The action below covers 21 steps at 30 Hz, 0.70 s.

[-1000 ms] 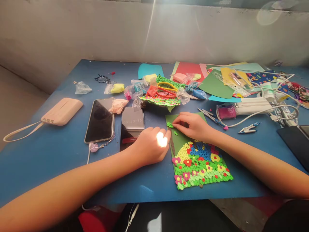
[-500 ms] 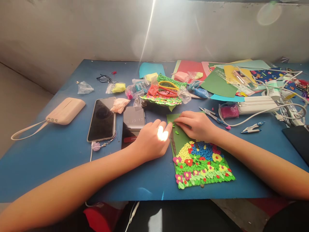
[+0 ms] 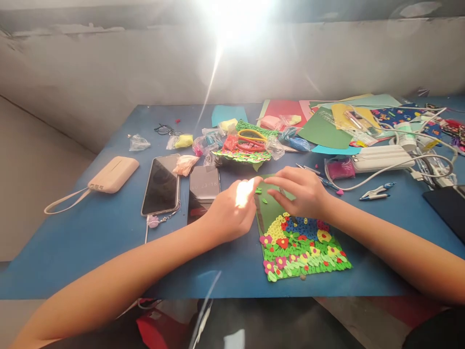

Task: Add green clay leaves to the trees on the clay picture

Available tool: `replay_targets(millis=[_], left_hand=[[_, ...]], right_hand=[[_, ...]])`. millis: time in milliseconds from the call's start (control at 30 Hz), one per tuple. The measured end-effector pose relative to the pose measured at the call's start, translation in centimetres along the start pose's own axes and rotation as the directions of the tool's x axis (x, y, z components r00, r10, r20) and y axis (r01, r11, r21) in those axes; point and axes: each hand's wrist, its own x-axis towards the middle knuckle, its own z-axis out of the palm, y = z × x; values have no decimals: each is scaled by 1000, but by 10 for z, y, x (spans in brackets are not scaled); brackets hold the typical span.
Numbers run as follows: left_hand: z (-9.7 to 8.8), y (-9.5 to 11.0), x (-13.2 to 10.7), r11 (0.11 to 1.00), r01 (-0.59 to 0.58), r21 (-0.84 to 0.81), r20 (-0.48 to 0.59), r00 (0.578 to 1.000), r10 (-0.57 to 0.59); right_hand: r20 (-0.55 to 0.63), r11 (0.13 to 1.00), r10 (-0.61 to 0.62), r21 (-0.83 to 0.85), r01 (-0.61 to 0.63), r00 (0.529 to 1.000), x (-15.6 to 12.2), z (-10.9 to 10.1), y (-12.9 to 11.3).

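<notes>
A green card (image 3: 271,209) covered in its lower half with coloured clay flowers (image 3: 303,249) lies on the blue table (image 3: 90,232). My left hand (image 3: 232,211) rests at the card's left edge, fingers curled, a bright sun patch on the knuckles. My right hand (image 3: 303,191) hovers over the card's bare upper part, fingers bent together close to the left fingertips. Small green clay bits (image 3: 262,196) lie on the card just under both hands. What the fingertips hold, if anything, is too small to see.
Two phones (image 3: 162,184) (image 3: 204,186) and a beige power bank (image 3: 112,174) lie to the left. Clay bags, yellow scissors (image 3: 250,137), coloured paper (image 3: 323,128), a white power bank (image 3: 381,157), cables and small tools crowd the back and right. Strong glare on the wall.
My right hand has lifted off the card and its fingers now meet the left fingertips above the green bits. The left hand has moved up and right. The camera has tilted up slightly.
</notes>
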Motion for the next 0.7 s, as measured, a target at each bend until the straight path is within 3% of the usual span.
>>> replay_targets(millis=[100, 200, 367, 500, 700], left_hand=[[-9, 10, -2, 898, 114, -425, 96, 992, -80], [-17, 16, -2, 791, 191, -581, 237, 970, -61], [-23, 15, -1, 792, 188, -581, 291, 957, -13], [-24, 18, -3, 830, 112, -546, 211, 977, 7], [-18, 21, -11, 917, -60, -394, 62, 994, 92]], right_hand=[[-5, 997, -75, 5, 75, 997, 2, -5, -14], [-9, 993, -114, 15, 115, 993, 1, -5, -26], [-21, 985, -166, -41, 165, 986, -2, -9, -33], [33, 969, -207, -127, 210, 978, -1, -18, -33], [119, 969, -161, -168, 180, 980, 0, -28, -33]])
